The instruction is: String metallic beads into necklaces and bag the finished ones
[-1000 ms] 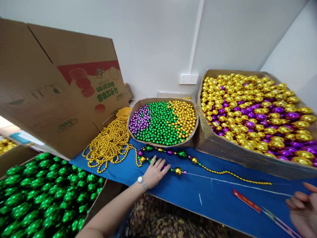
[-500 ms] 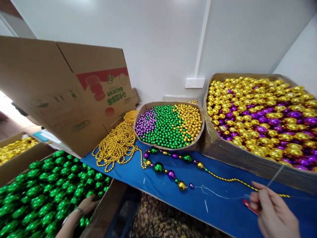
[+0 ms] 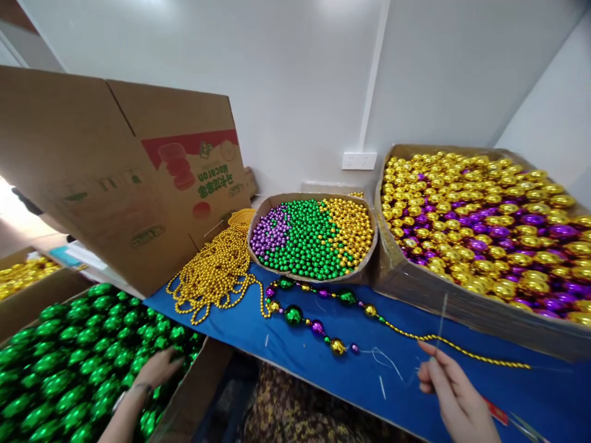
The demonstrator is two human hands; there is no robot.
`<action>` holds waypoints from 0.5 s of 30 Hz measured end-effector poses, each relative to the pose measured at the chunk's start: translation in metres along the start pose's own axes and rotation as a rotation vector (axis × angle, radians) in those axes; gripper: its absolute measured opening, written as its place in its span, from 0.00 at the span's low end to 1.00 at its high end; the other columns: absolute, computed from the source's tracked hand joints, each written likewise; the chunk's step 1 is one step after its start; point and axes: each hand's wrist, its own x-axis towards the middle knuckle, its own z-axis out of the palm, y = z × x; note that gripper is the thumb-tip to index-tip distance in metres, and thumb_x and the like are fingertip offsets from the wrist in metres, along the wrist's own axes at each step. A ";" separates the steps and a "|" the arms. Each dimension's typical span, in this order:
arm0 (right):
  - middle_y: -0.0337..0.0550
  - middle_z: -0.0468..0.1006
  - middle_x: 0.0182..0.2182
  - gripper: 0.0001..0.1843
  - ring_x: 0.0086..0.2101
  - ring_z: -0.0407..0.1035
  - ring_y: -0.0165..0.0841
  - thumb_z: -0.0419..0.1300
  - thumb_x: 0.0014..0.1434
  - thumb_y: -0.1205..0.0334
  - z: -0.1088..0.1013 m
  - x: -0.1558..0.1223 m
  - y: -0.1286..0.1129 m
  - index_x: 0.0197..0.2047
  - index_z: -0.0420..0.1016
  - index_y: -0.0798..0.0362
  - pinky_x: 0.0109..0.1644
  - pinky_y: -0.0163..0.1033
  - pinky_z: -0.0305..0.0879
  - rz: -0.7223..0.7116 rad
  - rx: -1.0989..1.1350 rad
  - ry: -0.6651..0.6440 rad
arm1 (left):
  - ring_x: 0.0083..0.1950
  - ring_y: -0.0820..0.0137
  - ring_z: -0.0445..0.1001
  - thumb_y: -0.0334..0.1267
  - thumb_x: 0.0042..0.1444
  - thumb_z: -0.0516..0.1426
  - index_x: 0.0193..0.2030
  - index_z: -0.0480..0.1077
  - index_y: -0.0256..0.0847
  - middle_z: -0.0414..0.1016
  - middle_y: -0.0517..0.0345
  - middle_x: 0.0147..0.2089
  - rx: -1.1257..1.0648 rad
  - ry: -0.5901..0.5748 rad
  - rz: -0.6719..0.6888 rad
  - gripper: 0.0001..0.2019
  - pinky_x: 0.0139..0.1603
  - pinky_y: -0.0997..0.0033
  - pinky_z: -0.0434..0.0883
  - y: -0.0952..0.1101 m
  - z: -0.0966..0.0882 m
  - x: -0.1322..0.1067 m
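Observation:
My right hand [image 3: 455, 387] is closed in a pinch on a long thin needle [image 3: 442, 323], which points up. A clear thread [image 3: 390, 363] runs from near this hand to a small purple bead [image 3: 354, 348], close to the end of a bead necklace [image 3: 293, 315] lying in a bend on the blue table. The necklace has green, purple and gold balls and a twisted gold cord [image 3: 480, 354]. At the left, my left hand [image 3: 159, 368] reaches among the large green beads [image 3: 87, 335] in a box; its fingertips are partly hidden.
A low carton [image 3: 295, 274] holds small purple, green and gold beads. The large carton [image 3: 415, 286] at right holds gold and purple balls. Gold bead strands [image 3: 212, 271] are heaped beside a tall cardboard box [image 3: 115, 166]. A red-handled tool [image 3: 496, 411] lies by my right hand.
My right hand has moved left with the needle, uncovering more of the red-handled tool and the twisted gold cord. My left hand has shifted slightly within the green beads.

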 end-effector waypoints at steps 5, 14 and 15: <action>0.37 0.77 0.25 0.18 0.22 0.73 0.26 0.49 0.63 0.53 0.030 -0.010 -0.013 0.53 0.69 0.49 0.25 0.24 0.69 -0.316 -0.163 -0.237 | 0.54 0.57 0.66 0.51 0.52 0.54 0.54 0.66 0.39 0.67 0.49 0.56 -0.887 0.088 0.231 0.26 0.42 0.67 0.71 0.109 -0.062 -0.025; 0.42 0.79 0.42 0.17 0.39 0.76 0.32 0.49 0.63 0.64 0.056 -0.027 -0.043 0.54 0.68 0.50 0.41 0.29 0.73 -0.734 -0.324 -0.278 | 0.38 0.67 0.75 0.45 0.55 0.57 0.49 0.66 0.41 0.74 0.52 0.42 -1.826 -0.700 0.199 0.17 0.37 0.68 0.73 0.282 0.009 -0.072; 0.42 0.80 0.42 0.17 0.38 0.76 0.32 0.49 0.63 0.65 0.054 -0.028 -0.044 0.53 0.69 0.51 0.40 0.29 0.73 -0.732 -0.341 -0.272 | 0.38 0.67 0.76 0.45 0.55 0.57 0.49 0.65 0.41 0.74 0.52 0.43 -1.853 -0.761 0.162 0.17 0.39 0.67 0.73 0.290 0.017 -0.075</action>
